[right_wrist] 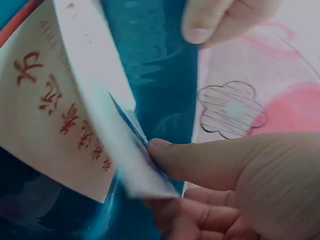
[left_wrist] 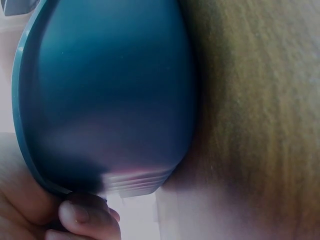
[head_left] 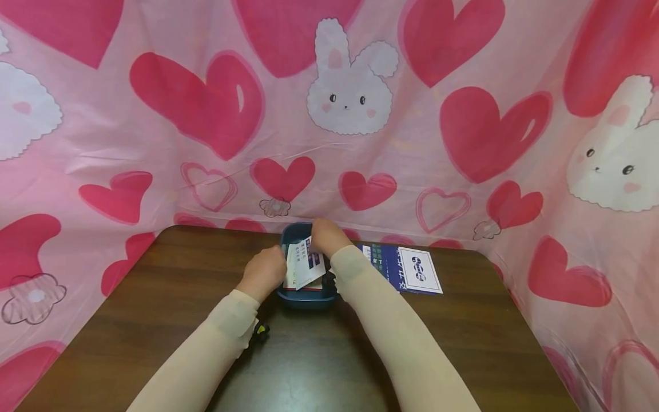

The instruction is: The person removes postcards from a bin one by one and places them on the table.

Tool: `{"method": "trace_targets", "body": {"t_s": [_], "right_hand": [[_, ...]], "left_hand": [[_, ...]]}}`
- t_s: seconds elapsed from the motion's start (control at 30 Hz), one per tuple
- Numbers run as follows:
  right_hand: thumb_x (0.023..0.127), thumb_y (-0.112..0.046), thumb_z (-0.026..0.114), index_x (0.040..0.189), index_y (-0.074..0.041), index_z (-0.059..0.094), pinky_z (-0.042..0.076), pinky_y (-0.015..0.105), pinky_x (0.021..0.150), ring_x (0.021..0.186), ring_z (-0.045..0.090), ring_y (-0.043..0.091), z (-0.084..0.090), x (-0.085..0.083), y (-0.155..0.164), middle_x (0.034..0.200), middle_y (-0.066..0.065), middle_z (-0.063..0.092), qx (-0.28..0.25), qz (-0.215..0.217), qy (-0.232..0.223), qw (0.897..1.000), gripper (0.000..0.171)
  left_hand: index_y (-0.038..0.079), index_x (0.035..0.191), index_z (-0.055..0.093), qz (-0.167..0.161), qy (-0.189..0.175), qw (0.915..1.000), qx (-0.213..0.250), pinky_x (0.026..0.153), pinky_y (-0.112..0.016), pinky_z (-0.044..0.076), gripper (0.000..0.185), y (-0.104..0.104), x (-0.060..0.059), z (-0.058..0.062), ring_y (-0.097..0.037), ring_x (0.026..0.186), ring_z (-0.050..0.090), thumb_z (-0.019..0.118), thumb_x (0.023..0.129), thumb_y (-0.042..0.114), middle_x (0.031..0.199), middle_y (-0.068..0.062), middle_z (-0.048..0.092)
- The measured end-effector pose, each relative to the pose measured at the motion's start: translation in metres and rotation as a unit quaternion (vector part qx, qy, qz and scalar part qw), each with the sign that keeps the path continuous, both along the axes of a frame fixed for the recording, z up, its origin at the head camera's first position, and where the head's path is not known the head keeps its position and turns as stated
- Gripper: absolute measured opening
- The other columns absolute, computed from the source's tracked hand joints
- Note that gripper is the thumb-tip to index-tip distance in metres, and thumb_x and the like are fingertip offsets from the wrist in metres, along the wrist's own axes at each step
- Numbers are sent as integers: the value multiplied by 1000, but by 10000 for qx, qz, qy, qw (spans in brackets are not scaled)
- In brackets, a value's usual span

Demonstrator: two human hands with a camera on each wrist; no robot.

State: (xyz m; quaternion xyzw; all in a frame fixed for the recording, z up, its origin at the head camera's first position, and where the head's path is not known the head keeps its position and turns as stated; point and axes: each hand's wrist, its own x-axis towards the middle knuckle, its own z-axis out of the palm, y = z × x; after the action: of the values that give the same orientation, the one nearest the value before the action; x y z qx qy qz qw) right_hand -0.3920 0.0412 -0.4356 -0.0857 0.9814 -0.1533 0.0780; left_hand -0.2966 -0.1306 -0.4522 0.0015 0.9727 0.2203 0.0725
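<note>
At the centre of my head view, my right hand [head_left: 325, 236] pinches a small white printed paper packet [head_left: 305, 264], thumb and fingers [right_wrist: 200, 162] closed on its corner. The packet stands tilted, its long axis running from lower left to upper right, inside a dark teal plastic tub [head_left: 306, 300] with smooth rounded walls. My left hand [head_left: 264, 273] grips the tub's left rim, fingers curled round it. The tub sits at the far middle of the dark wood-grain table [head_left: 154, 320]. Just right of it lies a flat blue-and-white printed box [head_left: 407, 268]. Pink heart-and-rabbit cloth [head_left: 329, 114] hangs behind.
</note>
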Motion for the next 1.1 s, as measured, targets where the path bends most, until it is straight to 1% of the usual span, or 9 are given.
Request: {"method": "trace_targets", "body": {"t_s": [0.1,0.13,0.2,0.33,0.47,0.7,0.8,1.03,1.1], "right_hand": [[91,-15,92,131,-2,72,72,46,95,99,78,29,7,5,5,117,15,79,-412,41,81,9991,47],[93,-12,90,132,0,73,72,48,96,99,78,31,20,17,4,117,17,79,-561,42,51,9984,45],[95,-11,88,131,0,74,71,47,96,99,80,31,29,26,7,116,17,80,-864,66,25,9962,40],[101,-14,83,129,0,78,71,43,95,95,81,28,36,29,16,113,16,83,-1182,156,54,9929,32],[104,-18,80,137,-2,76,71,43,98,101,80,27,40,28,34,122,17,82,-1586,36,-2,9873,37],[106,-16,74,154,-2,64,69,46,99,111,80,33,48,32,88,138,23,77,-2675,-184,-1,9634,51],[108,-15,73,157,-3,60,70,48,99,111,81,34,50,36,118,138,24,77,-2850,-359,97,9578,52],[113,-21,69,166,-9,53,71,37,83,106,84,33,51,42,185,145,27,75,-3056,-966,97,9472,57],[113,-20,69,168,-8,51,72,37,84,109,83,35,51,44,199,149,29,72,-3132,-1132,78,9429,59]], "left_hand": [[-4,134,69,0,19,10000,-13,71,-46,71,35,0,-1,-1,-30,82,72,68,109,20,112,-21,78],[-4,133,69,-5,23,10000,-23,71,-46,70,34,0,-1,-1,-30,82,71,67,110,20,110,-21,78],[-4,133,69,-4,13,10000,-33,72,-47,70,33,0,-1,-1,-31,82,71,66,111,20,108,-20,77],[-4,133,68,-27,-7,10000,-27,75,-48,70,35,0,-1,-1,-31,83,70,66,111,22,107,-19,75],[-4,133,69,-75,35,9999,-69,79,-51,71,35,-1,-2,-1,-31,84,70,67,110,22,108,-19,75],[-5,138,67,7,28,10000,-67,82,-54,72,40,1,-2,0,-33,86,71,71,109,24,117,-22,77],[-5,139,67,13,51,10000,-72,81,-53,72,40,2,-2,-1,-32,85,71,70,110,23,118,-23,77],[-5,138,68,-10,85,9998,-189,77,-51,71,37,2,-4,-3,-31,83,70,66,112,21,117,-22,77],[-5,138,68,-18,59,9998,-179,77,-50,71,37,1,-4,-3,-31,83,70,67,111,20,116,-22,77]]}}
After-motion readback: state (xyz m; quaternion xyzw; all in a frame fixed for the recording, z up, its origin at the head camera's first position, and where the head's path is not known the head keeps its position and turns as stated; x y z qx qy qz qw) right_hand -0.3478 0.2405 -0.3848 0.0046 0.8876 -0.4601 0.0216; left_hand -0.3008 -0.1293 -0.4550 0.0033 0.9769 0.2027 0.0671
